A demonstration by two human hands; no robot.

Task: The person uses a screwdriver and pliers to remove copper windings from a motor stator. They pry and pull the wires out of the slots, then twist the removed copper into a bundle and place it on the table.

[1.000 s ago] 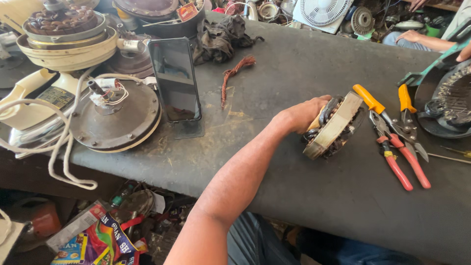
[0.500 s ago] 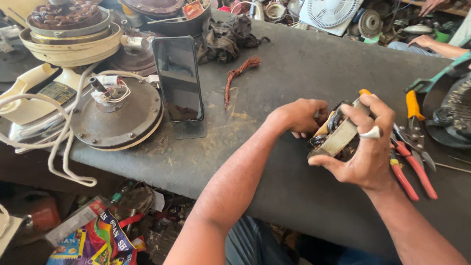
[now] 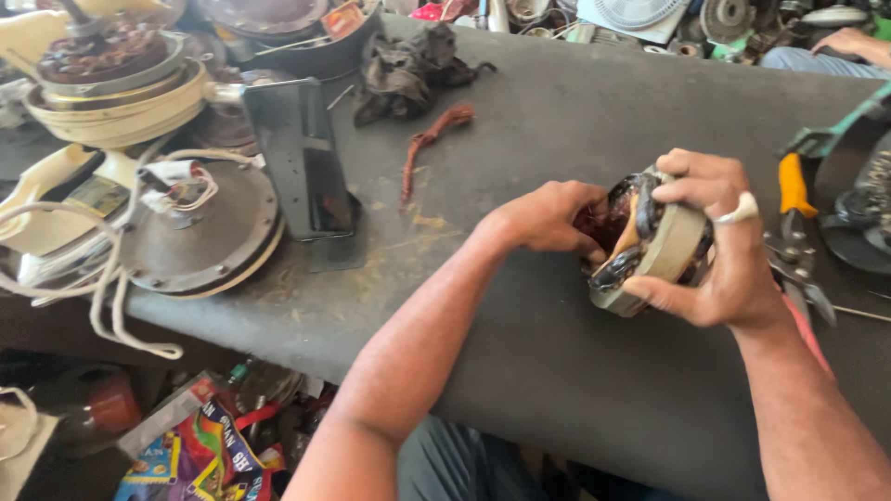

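Observation:
A round motor stator (image 3: pixel 650 243) with dark copper windings and a pale outer band is held just above the dark workbench (image 3: pixel 520 353). My right hand (image 3: pixel 719 250), with a white ring on one finger, wraps over its top and right side. My left hand (image 3: pixel 548 218) presses its fingers into the windings on the stator's left face. Both hands are in contact with it.
Yellow-handled pliers (image 3: pixel 794 218) and red-handled cutters lie right of the stator. A reddish wire bundle (image 3: pixel 427 148), a dark rag (image 3: pixel 408 65), an upright black metal bracket (image 3: pixel 302 158), a fan motor disc (image 3: pixel 200 223) with white cord sit left. Another person's arm (image 3: pixel 835 46) rests far right.
My right hand came in and closed over the stator, which now is lifted and tilted between both hands. The view moved closer.

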